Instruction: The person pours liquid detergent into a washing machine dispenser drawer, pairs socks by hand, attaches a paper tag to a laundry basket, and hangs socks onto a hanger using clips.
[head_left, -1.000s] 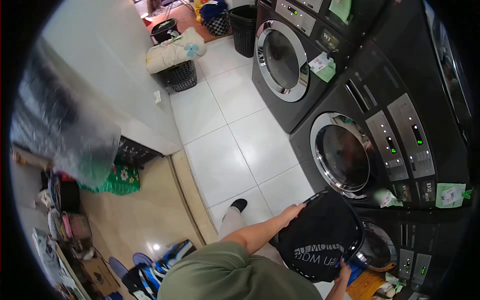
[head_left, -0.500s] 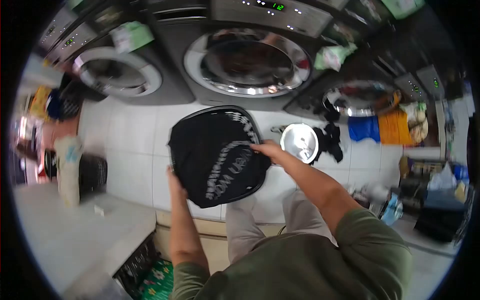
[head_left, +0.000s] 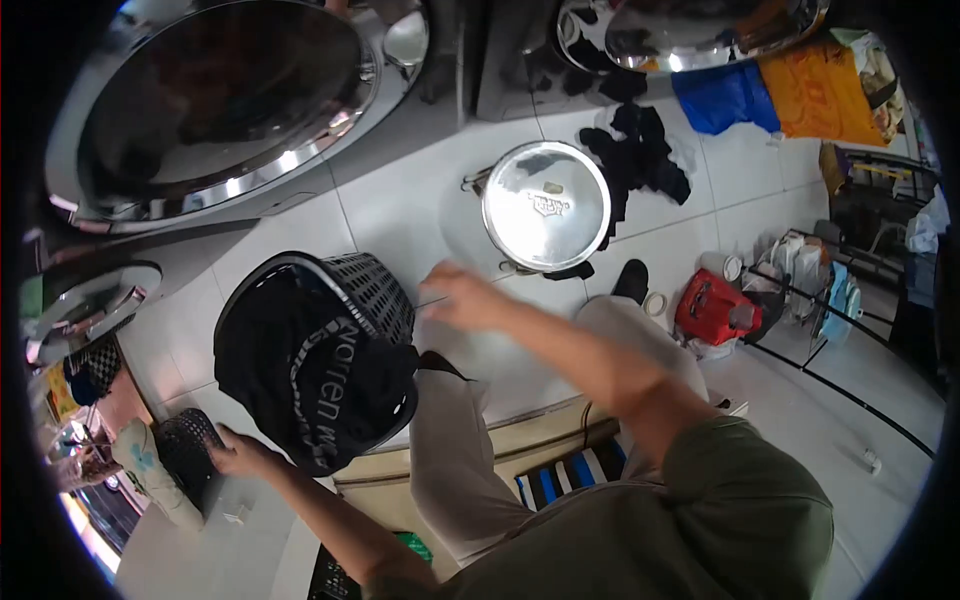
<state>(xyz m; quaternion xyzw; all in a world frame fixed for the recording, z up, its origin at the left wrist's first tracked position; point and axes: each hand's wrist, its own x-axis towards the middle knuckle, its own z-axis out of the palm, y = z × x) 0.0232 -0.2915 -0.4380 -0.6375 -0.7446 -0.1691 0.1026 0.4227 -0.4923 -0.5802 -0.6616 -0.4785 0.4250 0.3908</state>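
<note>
A black plastic laundry basket [head_left: 375,290] stands tilted in front of my legs. Over its opening lies a black garment [head_left: 290,370] with grey lettering. My left hand [head_left: 238,450] is just off the basket's left side, fingers apart and holding nothing. To the right of the basket, my right hand [head_left: 462,296] hovers above the floor with its fingers loosely stretched, not touching the basket. Beyond it stands a stool with a round shiny metal top [head_left: 547,205]. Black clothes [head_left: 645,155] lie on the floor beside the stool.
Front-loading washers line the far side, the nearest door [head_left: 230,100] at upper left. Blue [head_left: 725,97] and orange bags [head_left: 825,95] sit at upper right. A red bag [head_left: 712,305] lies right of my legs. Another dark basket [head_left: 190,445] is at left.
The basket with the black garment has gone from being held in both hands to standing on the floor at left, let go. My view has turned right and come closer to the stool.
</note>
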